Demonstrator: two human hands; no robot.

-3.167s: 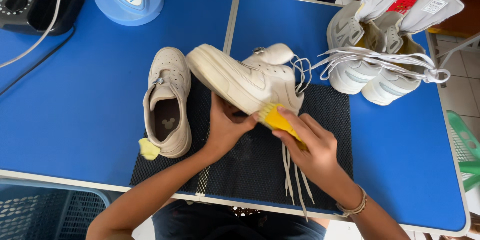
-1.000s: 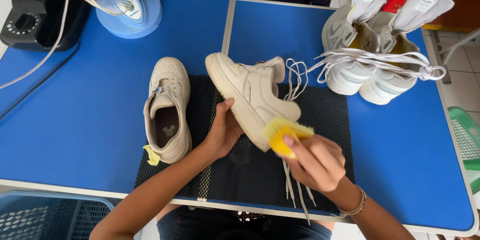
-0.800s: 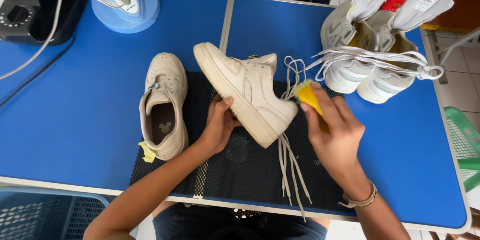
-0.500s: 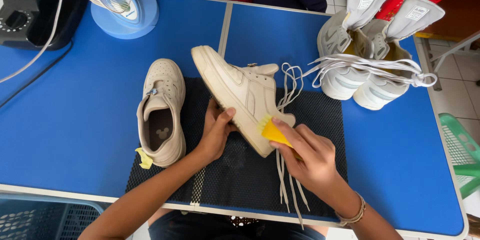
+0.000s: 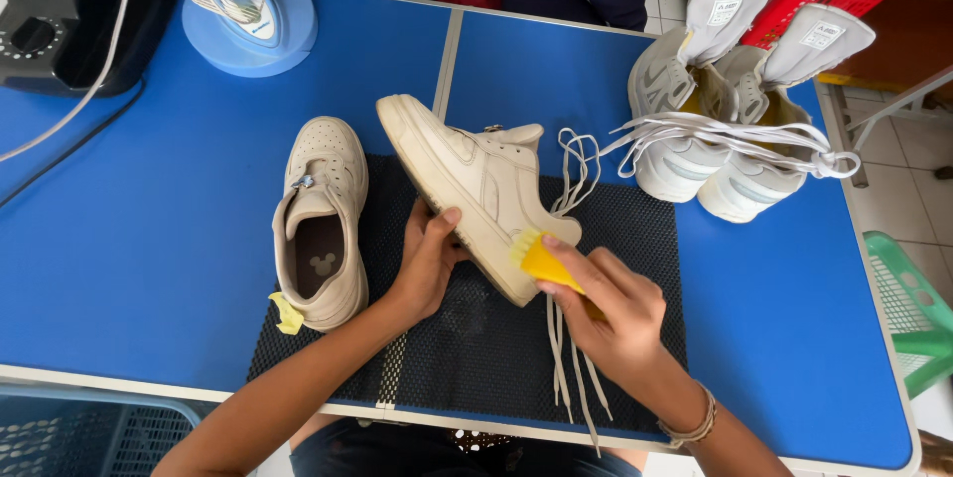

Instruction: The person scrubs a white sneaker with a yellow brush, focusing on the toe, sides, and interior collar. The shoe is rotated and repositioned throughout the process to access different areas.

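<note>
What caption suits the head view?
Left hand steadies a tilted cream leather sneaker while right hand presses a yellow brush to its heel.

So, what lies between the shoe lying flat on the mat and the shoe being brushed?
In the head view, the left hand and a strip of black mesh mat lie between them.

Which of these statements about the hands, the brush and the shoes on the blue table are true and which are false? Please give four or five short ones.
1. The right hand holds a yellow brush against the cream shoe. True.
2. The left hand rests flat on the blue table. False: it grips the cream shoe from below.
3. The second cream shoe lies on the black mat. True.
4. The white shoe pair sits at the person's left. False: it sits at the far right.
</note>
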